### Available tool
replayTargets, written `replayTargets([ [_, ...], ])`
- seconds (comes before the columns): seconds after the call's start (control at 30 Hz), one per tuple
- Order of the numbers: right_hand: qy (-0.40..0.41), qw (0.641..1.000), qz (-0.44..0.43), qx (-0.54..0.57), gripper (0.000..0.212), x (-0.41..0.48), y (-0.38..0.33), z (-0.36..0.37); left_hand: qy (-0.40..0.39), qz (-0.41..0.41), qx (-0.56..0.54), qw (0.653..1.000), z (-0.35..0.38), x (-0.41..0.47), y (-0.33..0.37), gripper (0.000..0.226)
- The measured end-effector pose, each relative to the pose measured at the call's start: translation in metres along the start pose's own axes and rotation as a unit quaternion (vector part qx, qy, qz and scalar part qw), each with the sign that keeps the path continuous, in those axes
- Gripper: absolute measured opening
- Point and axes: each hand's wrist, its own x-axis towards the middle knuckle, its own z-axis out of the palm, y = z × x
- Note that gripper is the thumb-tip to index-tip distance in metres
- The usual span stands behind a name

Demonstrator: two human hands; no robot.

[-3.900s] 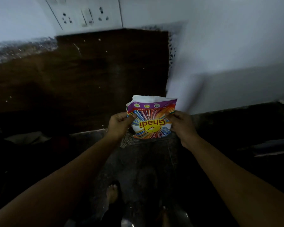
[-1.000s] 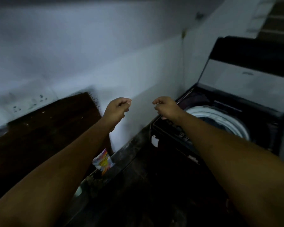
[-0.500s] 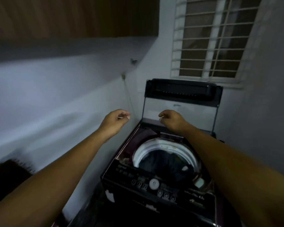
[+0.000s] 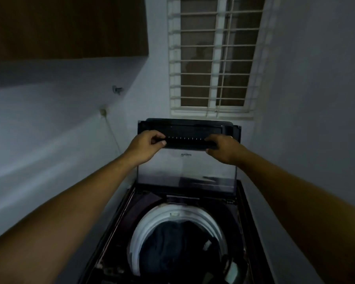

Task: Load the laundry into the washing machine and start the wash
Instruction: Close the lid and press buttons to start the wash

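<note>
head view, looking down over the washing machine (image 4: 243, 203). gripping the raised lid (image 4: 187, 169) by its dark front bar (image 4: 184, 140): left hand (image 4: 146, 147) pinching near the bar's left end, thumb beneath and fingers over the top; right hand (image 4: 221, 149) curled round near the right end. holding at both ends most likely to keep the lid square on its hinges and bring it down evenly, not let it slam. standing almost upright at the back of the machine, glass face turned toward the camera, long axis running side to side across the machine, hinged edge low, gripped bar high. dark laundry (image 4: 172, 242) already down inside the white drum ring (image 4: 150, 222), in the middle of the machine's top opening. judging the loading done and the lid closing in hand; starting the wash yet to come. barred window (image 4: 213, 58) behind the machine; brown cabinet (image 4: 66, 27) above and left of it.
</note>
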Motion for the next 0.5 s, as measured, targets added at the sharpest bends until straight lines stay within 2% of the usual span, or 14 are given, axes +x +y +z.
replayTargets([
  [0.2, 0.025, 0.999, 0.032, -0.022, 0.052, 0.056, -0.004, -0.004, -0.033, 0.06, 0.015, 0.998, 0.009, 0.077, -0.036, 0.034],
  [0.5, 0.051, 0.99, 0.061, -0.115, 0.079, 0.139, -0.005, 0.021, -0.041, 0.13, 0.126, 0.983, 0.034, 0.178, -0.085, 0.057],
])
